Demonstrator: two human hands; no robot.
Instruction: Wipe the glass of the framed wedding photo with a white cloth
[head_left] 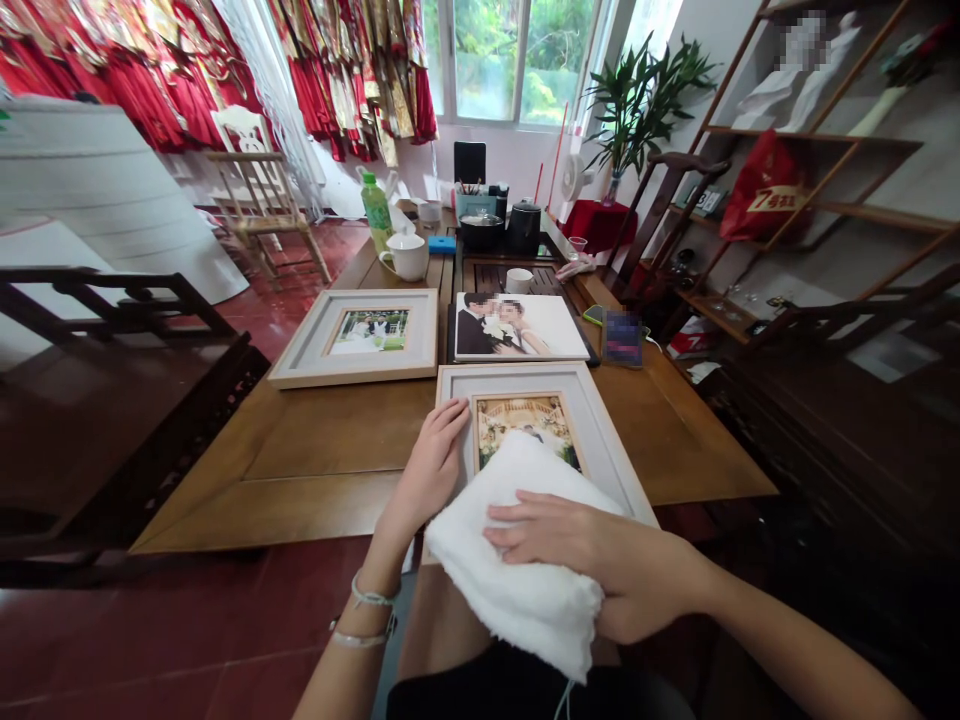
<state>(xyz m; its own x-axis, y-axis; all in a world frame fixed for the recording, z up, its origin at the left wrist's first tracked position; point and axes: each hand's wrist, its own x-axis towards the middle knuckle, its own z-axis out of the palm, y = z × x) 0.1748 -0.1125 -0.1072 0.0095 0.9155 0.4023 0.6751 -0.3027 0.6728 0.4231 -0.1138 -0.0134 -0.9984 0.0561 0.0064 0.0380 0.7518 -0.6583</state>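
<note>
Right hand (581, 555) flat, fingers together, pressing a white towel (517, 560) onto the near picture frame (600, 425) at table's six o'clock edge. Left hand (435, 465), fingers together, steadying frame's nine o'clock side. Second frame (360, 335) lying at eleven o'clock.

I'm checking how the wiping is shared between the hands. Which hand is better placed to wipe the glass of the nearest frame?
Probably the right hand: it lies flat on the folded white towel covering the near white-matted wooden picture frame. The left hand rests on the frame's left edge, likely steadying it.
</note>
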